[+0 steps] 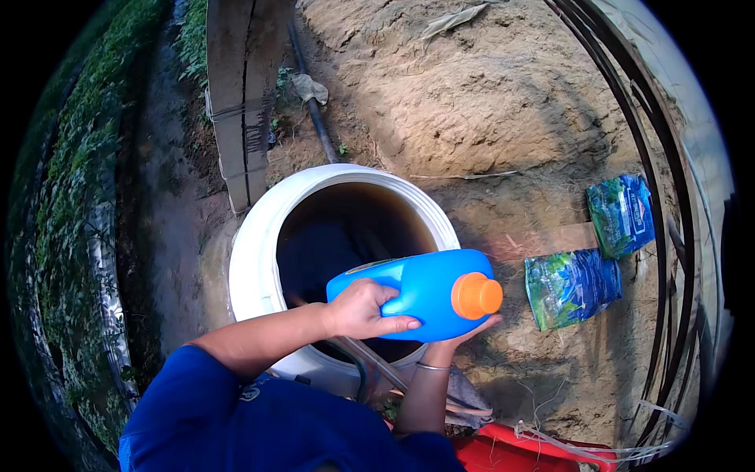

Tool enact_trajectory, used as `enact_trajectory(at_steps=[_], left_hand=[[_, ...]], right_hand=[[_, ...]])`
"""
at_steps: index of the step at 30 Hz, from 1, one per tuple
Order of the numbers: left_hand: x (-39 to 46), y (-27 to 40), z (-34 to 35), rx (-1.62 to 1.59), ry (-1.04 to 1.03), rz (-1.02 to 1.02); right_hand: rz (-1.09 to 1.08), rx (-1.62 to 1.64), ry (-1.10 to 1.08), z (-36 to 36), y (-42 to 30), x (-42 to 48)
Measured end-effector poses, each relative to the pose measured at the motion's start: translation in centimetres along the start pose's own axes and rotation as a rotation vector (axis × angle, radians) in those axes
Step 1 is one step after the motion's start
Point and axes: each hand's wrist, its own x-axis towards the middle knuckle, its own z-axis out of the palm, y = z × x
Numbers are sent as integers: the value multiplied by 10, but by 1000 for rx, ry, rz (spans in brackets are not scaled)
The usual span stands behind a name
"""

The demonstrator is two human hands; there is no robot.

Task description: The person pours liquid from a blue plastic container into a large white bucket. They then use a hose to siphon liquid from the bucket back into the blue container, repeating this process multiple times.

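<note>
A blue plastic jug (424,277) with an orange screw cap (476,295) lies tilted in my two hands, its cap end toward the right. My left hand (368,310) grips the jug's handle, thumb along its near side. Under the cap end, my right hand (466,333) supports the jug from below; most of its fingers are hidden. Beneath is a round white plastic barrel (253,271), open at the top and holding dark brown liquid (354,224). A metal pipe (377,363) and a hose cross the barrel's near rim.
Two blue-green printed bags (572,289) (622,215) lie on the soil to the right, near a wooden board (548,241). A red plastic container (513,451) sits at the lower right. Behind the barrel stand a concrete post (239,106) and a black pipe (318,127). Plants (76,194) grow along the left.
</note>
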Motion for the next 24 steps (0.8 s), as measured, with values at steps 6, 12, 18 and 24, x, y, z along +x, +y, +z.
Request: enact_trajectory(at_steps=[6, 12, 18, 24], left_hand=[[19, 39, -6, 221, -183, 213], [38, 64, 1, 193, -148, 316], [-13, 3, 31, 158, -68, 201], [27, 27, 22, 85, -205, 235]], right_hand=[[-8, 41, 24, -65, 2, 29], [99, 185, 20, -8, -46, -7], [25, -56, 45, -49, 4, 2], [62, 59, 14, -35, -42, 7]])
